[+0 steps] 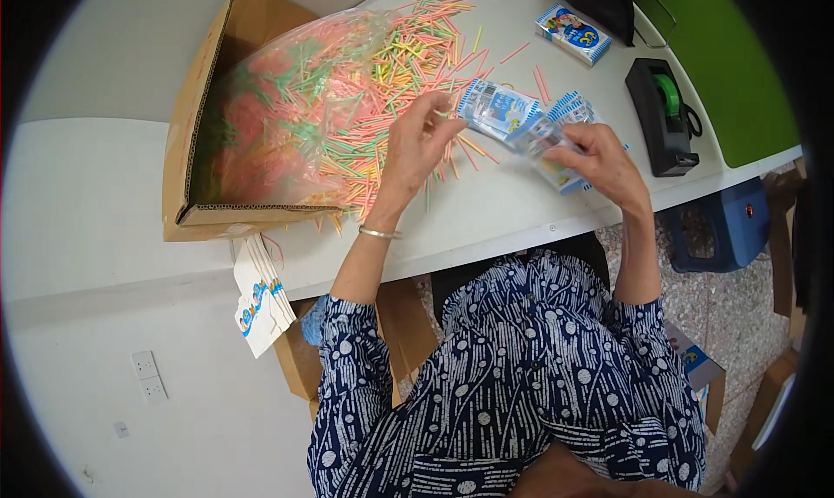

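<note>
My right hand (604, 163) is closed, thumb against fingers, on a small clear-and-blue plastic packet (540, 142), which is partly blurred. My left hand (419, 146), with a bracelet at the wrist, has its thumb and fingers curved but apart, and nothing shows between them. Its fingertips are close to a blue-and-white printed packet (498, 109) lying on the table. Another blue-striped packet (573, 107) lies partly under the right hand. Beside and beyond my left hand spreads a heap of thin pink, green and yellow sticks (408, 59).
An open cardboard box (195, 124) on its side holds a clear bag (287, 107) of the same sticks. At the right stands a black tape dispenser (660, 116) with green tape. A printed small box (573, 34) lies farther back. Folded white cartons (261, 298) hang at the front edge.
</note>
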Available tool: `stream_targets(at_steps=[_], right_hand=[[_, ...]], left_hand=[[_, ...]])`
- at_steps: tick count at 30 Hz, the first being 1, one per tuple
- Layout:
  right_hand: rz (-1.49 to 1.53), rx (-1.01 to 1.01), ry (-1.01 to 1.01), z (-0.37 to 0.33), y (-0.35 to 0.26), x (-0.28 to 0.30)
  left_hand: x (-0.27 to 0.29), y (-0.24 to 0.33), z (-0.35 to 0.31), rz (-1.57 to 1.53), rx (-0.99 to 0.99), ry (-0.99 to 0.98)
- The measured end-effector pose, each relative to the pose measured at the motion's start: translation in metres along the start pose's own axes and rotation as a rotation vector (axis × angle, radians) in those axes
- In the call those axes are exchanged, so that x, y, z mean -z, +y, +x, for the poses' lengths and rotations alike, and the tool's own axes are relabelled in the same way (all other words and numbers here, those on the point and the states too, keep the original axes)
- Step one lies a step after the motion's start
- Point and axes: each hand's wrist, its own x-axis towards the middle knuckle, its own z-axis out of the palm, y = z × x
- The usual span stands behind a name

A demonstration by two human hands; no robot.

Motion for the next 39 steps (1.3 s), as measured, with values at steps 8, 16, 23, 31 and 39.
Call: stream_targets(at_steps=[8, 16, 23, 31, 39], right_hand=[[-0.639, 0.014, 0.375, -0.003, 0.013, -0.010], [-0.783, 0.151, 0.536, 0.007, -0.003, -0.013], [-0.328, 0.478, 0.516, 0.044, -0.024, -0.037], [0.199, 0.239, -0.063, 0.043, -0.029, -0.047], [0.201, 0.234, -0.048, 0.027, -0.021, -0.071]], left_hand=[[-0.047, -0.030, 0.032, 0.588, -0.218, 0.208], [-0.037, -0.051, 0.035, 0.267, -0.094, 0.351], [-0.015, 0.006, 0.007, 0.177, -0.191, 0.367], [0.003, 0.019, -0.025, -0.312, -0.059, 0.204], [-0.003, 0.007, -0.066, 0.132, -0.128, 0.144]])
